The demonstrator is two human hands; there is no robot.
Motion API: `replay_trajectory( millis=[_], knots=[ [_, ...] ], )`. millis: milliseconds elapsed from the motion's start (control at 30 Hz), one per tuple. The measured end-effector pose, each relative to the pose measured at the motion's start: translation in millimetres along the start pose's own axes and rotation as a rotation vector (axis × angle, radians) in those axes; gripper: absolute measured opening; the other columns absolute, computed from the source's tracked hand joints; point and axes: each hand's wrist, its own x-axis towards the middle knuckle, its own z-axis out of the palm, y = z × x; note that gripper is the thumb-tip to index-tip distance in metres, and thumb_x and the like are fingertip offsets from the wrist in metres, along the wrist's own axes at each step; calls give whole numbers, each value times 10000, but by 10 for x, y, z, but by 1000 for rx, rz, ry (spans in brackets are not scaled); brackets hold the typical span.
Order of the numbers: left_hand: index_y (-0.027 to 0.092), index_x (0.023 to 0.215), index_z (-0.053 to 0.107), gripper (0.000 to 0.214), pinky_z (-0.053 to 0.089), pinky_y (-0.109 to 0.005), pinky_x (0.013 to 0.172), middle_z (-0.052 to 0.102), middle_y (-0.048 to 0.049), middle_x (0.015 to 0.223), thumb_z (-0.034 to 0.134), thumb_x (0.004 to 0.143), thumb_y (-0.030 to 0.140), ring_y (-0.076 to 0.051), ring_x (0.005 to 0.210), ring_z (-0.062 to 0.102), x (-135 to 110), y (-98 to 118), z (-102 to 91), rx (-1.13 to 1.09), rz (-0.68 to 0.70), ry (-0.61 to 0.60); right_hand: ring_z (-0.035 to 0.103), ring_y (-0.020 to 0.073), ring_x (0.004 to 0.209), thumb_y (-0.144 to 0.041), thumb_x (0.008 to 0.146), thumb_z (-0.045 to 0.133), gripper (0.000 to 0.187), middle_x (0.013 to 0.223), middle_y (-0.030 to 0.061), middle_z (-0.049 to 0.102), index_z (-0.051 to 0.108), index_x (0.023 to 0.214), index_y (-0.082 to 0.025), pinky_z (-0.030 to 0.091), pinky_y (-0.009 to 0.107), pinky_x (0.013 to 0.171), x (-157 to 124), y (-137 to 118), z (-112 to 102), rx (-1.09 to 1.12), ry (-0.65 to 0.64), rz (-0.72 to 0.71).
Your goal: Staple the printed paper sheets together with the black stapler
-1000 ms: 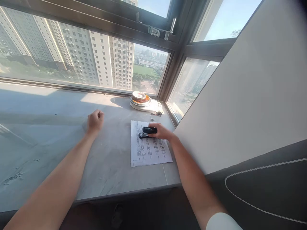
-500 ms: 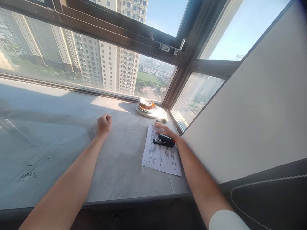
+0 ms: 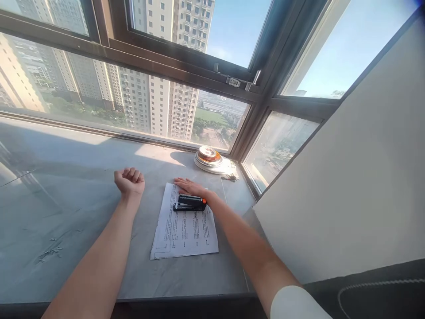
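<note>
My left hand (image 3: 130,180) is held at the left of the papers, fingers curled in toward the palm, with nothing visible in it. My right hand (image 3: 190,186) lies flat across the top edge of the printed papers (image 3: 186,235), fingers stretched out together and pointing left. Just below that hand, a black stapler (image 3: 190,203) with an orange-red spot at its right end rests on the sheets. Its right end is close to my right wrist; whether they touch I cannot tell.
Stacked plates and dishes (image 3: 208,158) stand by the window corner, with a small dark item (image 3: 229,178) beside them. Loose staples or similar small metal bits (image 3: 51,252) lie at the left of the grey stone ledge (image 3: 186,279). A white wall (image 3: 345,190) bounds the right.
My right hand has brought the papers, with the stapler on them, to the left across the ledge. My left hand has turned its palm up, fingers still curled. The camera view has shifted.
</note>
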Motion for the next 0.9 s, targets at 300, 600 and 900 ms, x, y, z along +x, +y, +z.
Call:
replay_trajectory(
  millis=[300,600,900],
  knots=[
    [223,729,125,405,171,-258,404,74,71,600,528,697,192,-95,433,101,15,79,33,-32,-90,-163,10,211,1620,-309,1102,457,591,1732,85,164,260,1652,-213,54,478,1321,171,-286,117,-88,83,-156],
    [219,613,274,372,172,-237,436,163,85,591,621,735,277,-71,459,136,-313,-361,320,388,-432,-531,99,233,1616,-275,1071,507,594,1710,115,248,317,1632,-228,155,519,1311,-735,-106,136,-86,166,-85],
    [223,620,326,364,106,-247,467,227,63,612,597,824,355,-85,493,176,-571,-756,390,891,-521,-732,470,263,1441,-249,1010,568,344,1474,130,587,614,1348,-205,403,497,1184,-705,-129,75,-44,527,-52]
  ],
)
